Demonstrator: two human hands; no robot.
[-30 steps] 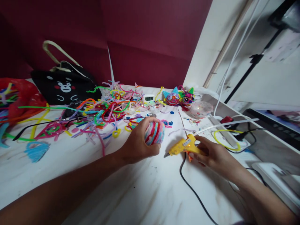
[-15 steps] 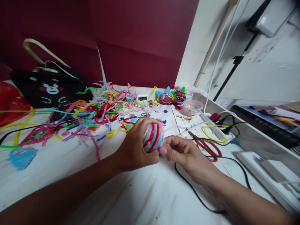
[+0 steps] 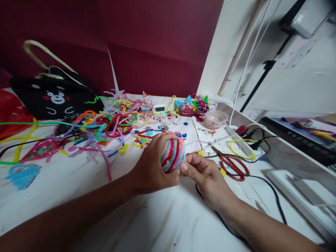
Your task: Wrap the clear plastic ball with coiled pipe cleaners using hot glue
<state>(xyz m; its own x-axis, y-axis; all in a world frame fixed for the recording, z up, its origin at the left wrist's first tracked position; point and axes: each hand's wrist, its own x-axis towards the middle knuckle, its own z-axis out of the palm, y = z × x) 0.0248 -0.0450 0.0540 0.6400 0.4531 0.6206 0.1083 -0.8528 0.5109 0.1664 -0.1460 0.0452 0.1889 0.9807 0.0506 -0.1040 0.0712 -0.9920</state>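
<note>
My left hand is wrapped round a ball covered in fuzzy pipe cleaner, with pink, red, light blue and white stripes. It is held just above the table, and my palm and thumb hide its left side. At the ball's lower right edge, my right hand has thumb and forefinger pinched together, touching or almost touching it. What lies between those fingertips is too small to make out. Behind my right hand lies a pair of scissors with orange-red handles.
A heap of coloured pipe cleaners spreads across the back left, before a black bag. Two decorated animal-faced balls, a clear bowl and a small digital timer stand at the back. Cables and a power strip lie right.
The ball has turned slightly in my left hand, its stripes now slanting differently. My right hand has shifted a little, still pinching at the ball's edge. Yellow bits now show behind it.
</note>
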